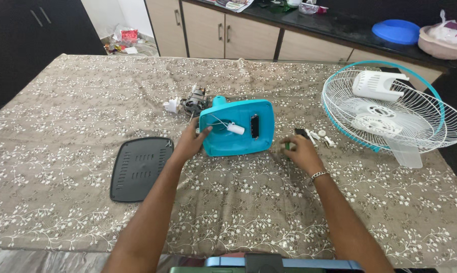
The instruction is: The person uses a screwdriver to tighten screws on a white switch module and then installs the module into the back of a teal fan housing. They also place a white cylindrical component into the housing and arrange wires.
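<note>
A turquoise plastic fan base (237, 127) lies on its side in the middle of the table, its open underside facing me with a white part and thin wires inside. My left hand (191, 142) holds its left edge, thumb on the rim. The fan motor (194, 102) with a white plug piece sticks out behind the base. My right hand (300, 150) rests on the cloth just right of the base, fingers closed around a small green-handled tool (287, 145). Small white and black loose parts (317, 136) lie beside that hand.
A black base cover plate (140, 167) lies on the left. White fan grilles (390, 114) with a turquoise rim, a white motor cover and a clear blade sit at the right. A floral cloth (76, 101) covers the table. Cabinets and a dark counter with bowls stand behind.
</note>
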